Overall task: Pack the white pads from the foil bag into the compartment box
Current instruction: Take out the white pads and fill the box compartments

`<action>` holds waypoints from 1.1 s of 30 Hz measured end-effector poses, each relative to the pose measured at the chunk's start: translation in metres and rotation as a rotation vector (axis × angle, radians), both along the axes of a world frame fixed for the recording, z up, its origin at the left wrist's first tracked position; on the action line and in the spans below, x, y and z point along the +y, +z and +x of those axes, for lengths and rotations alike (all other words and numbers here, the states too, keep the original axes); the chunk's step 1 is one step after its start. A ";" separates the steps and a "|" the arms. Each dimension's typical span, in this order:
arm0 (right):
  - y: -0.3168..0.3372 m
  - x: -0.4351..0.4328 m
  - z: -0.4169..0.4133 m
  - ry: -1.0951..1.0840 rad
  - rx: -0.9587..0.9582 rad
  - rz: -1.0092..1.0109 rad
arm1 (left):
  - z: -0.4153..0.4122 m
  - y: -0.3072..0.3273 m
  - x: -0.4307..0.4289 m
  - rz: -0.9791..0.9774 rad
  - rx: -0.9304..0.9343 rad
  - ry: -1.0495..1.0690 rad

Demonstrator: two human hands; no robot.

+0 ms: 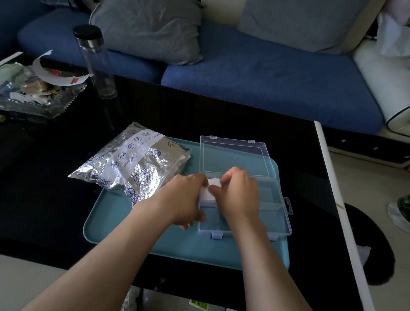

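- At the far left of the black table (226, 117), a clear glass dish (29, 102) holds a heap of wrappers and paper scraps, and a curled white strip arches over the top.
- Just right of the dish, a clear bottle (97, 66) with a black cap stands upright on the table.
- Behind the table runs a blue sofa (265, 86), and a grey cushion (148, 20) leans on its left seat.
- Nearer the person, a teal tray (124, 230) lies flat on the table.
- The foil bag (134, 162) lies crumpled across the tray's far left corner, partly on the table. It is silver, with blue drawings and a white label strip, and its right end is near the left hand.
- The left hand (186, 198) reaches over the middle of the tray to the box's left wall. Its fingers are curled and grip the left side of the white pads.
- The white pads (209, 190) show as a small white stack between the two hands, over the far left compartment of the box. Whether the stack touches the compartment floor cannot be told.
- The right hand (237, 194) hovers over the box, its thumb and curled fingers pinching the right side of the pads.
- The compartment box (278, 210) is clear plastic and sits on the right half of the tray. Its dividers show through, and there are blue latches on its near edge.
- Its lid (238, 158) is open and lies back flat on the tray's far side.
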State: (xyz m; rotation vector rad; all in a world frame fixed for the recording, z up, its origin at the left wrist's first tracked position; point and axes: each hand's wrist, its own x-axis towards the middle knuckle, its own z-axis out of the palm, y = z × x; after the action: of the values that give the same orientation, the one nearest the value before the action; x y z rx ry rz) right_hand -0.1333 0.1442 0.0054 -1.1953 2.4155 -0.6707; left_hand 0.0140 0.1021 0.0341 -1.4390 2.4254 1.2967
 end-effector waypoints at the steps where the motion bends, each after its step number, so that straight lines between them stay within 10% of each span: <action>1: 0.001 0.000 0.001 0.005 0.042 0.034 | 0.000 0.001 0.001 -0.009 -0.003 -0.006; 10: 0.008 -0.001 0.005 -0.010 0.031 0.041 | 0.005 0.016 0.001 -0.034 0.090 0.129; 17: 0.028 0.006 0.014 0.042 0.091 0.026 | 0.039 0.028 -0.019 -0.632 0.028 0.434; 21: 0.049 0.002 0.038 0.137 0.064 -0.147 | 0.052 0.028 -0.016 -0.544 -0.280 0.263; 33: 0.022 -0.014 0.090 0.263 -0.350 0.101 | 0.066 0.022 -0.017 -0.413 -0.280 0.217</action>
State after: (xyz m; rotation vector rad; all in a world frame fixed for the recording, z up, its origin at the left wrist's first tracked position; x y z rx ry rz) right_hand -0.0431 0.1301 0.0274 -1.2115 1.9411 -0.6096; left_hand 0.0803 0.0848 0.0565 -1.8747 2.4886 0.5737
